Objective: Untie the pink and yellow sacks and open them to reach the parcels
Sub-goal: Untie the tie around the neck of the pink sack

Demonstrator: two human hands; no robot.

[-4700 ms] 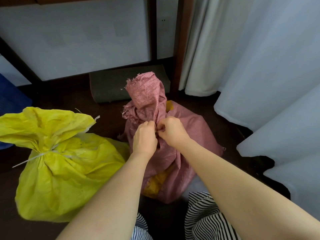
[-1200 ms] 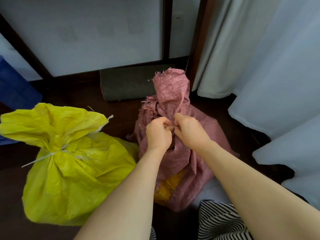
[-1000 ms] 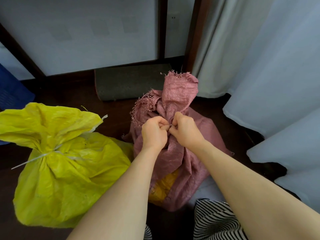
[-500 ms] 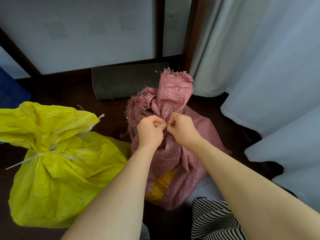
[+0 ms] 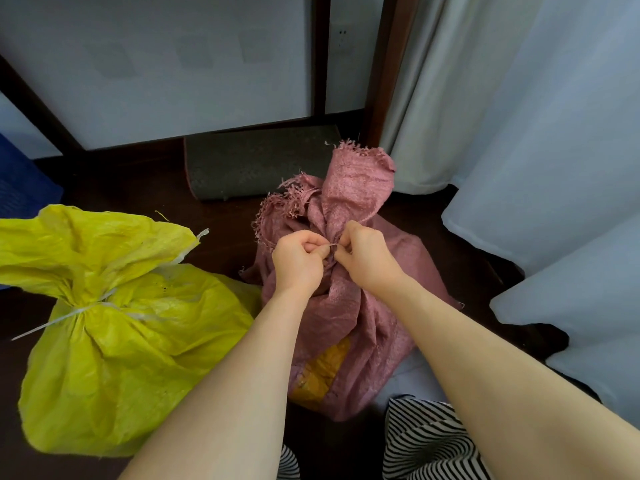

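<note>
The woven sack (image 5: 349,306) is dusty pink, the other sack (image 5: 114,348) bright yellow (its tie (image 5: 86,308) is white), the clothing (image 5: 429,441) black-and-white striped.

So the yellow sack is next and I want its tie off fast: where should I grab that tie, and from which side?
Take the white tie by its long loose tail, which sticks out free to the left of the cinched neck of the yellow sack. Come in from the left; the knot itself sits tight in the gathered folds and probably gives less to pinch.
</note>
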